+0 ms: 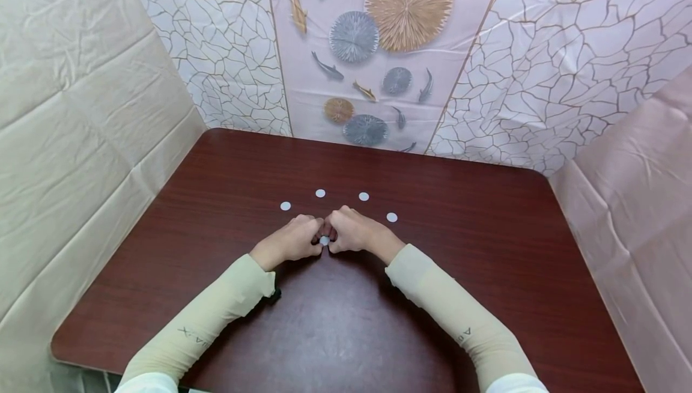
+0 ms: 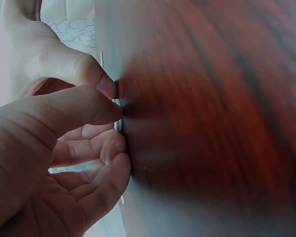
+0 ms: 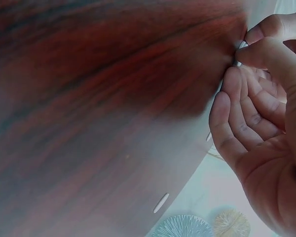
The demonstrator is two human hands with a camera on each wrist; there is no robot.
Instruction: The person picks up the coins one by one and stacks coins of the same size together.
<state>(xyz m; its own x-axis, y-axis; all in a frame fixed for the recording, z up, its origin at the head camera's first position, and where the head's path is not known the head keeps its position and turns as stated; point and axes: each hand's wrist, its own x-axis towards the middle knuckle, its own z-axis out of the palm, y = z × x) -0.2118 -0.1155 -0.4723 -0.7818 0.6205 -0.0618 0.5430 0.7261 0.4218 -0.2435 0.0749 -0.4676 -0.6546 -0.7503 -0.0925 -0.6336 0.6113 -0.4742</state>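
Observation:
A small white disc [image 1: 324, 241] lies at the middle of the dark red table, between my two hands. My left hand [image 1: 294, 240] grips it from the left, fingers curled and thumb at its near edge. From the other side my right hand [image 1: 351, 231] holds it too, its thumb close to the left thumb. The left wrist view catches the disc's thin edge [image 2: 118, 125] beside the left thumb, level with the tabletop. In the right wrist view, the right thumb [image 3: 259, 53] covers much of the disc.
Beyond the hands, several more white discs lie in an arc, among them a far-left disc [image 1: 285, 206] and a far-right disc [image 1: 391, 217]. The wood-grain table [image 1: 335, 327] has rounded corners. Patterned cloth [image 1: 354, 35] hangs behind it, with plain cloth at both sides.

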